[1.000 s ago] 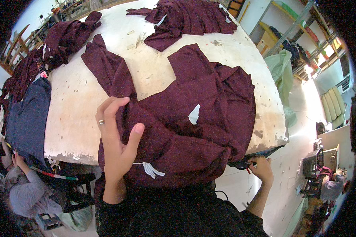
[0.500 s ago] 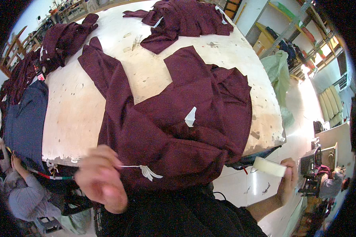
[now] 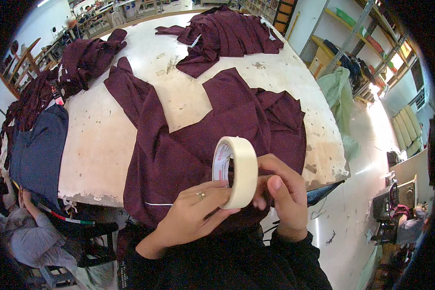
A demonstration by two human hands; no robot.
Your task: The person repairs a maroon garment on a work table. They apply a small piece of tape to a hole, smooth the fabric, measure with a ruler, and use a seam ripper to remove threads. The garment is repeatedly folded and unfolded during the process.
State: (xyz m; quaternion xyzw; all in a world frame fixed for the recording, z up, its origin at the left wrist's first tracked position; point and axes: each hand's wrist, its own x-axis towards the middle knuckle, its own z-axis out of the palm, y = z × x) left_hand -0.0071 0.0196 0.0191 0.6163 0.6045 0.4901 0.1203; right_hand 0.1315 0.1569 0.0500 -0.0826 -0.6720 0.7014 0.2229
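Observation:
Above the near part of a spread maroon garment (image 3: 179,154), my left hand (image 3: 191,212) grips a roll of cream masking tape (image 3: 245,171) by its lower rim. A ring shows on one finger of that hand. My right hand (image 3: 285,193) is beside the roll's outer face, its thumb and fingers apart and partly curled; whether a fingertip touches the tape I cannot tell. A white cord (image 3: 158,204) lies across the cloth by my left hand, its other end hidden.
The garment lies on a worn white table (image 3: 96,154). Farther back are a maroon cloth pile (image 3: 232,36) and another maroon heap (image 3: 84,60). Dark blue cloth (image 3: 38,147) hangs over the left edge, near another person's hand (image 3: 26,198). Shelving (image 3: 343,48) stands at right.
My right hand has brought the tape roll from the right to the middle, where my left hand now holds it. My left hand has moved right, and the cord's bunched end is now hidden.

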